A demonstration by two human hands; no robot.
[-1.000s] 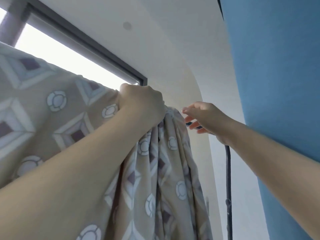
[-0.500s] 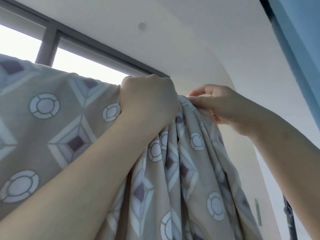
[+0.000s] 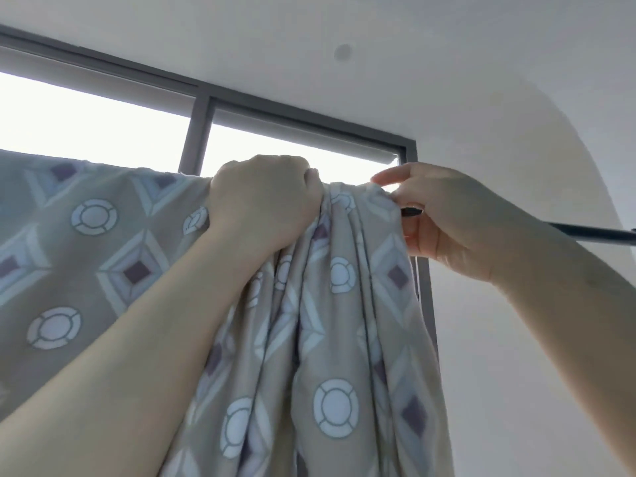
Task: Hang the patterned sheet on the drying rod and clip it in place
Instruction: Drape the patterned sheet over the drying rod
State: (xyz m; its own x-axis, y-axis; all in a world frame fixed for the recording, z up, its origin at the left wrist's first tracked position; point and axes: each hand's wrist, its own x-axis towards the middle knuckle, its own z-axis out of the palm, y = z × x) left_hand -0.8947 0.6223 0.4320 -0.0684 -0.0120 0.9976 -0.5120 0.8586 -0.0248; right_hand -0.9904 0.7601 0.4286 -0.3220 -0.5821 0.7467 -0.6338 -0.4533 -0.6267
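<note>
- Patterned sheet (image 3: 113,263) hangs over the drying rod (image 3: 592,232), high up in front of a bright window (image 3: 103,118) and just under the ceiling.
- A second ago your right hand (image 3: 457,222) was open and reaching, clear of the cloth. Now it has arrived at the sheet's right edge: the thumb lies on top and the fingers curl underneath, pinching the fabric where it crosses the rod.
- Your left hand (image 3: 265,208) has not let go. It stays as a closed fist, gripping the gathered cloth on top of the rod, just beside the right hand.
- With both hands on the bunch, you look set to draw the gathered part along the bare rod, which runs on to the right past your wrist.
- Clipping seems not yet started; no clip shows anywhere, and I cannot tell whether one is hidden in a palm.
- To the left of your fist the sheet lies flat and smooth across the rod.
- Between and below your hands it falls in deep vertical folds, out of view at the bottom.
- The fabric is tan, printed with white ringed circles and pale diamonds with purple centres. It looks thin and soft.
</note>
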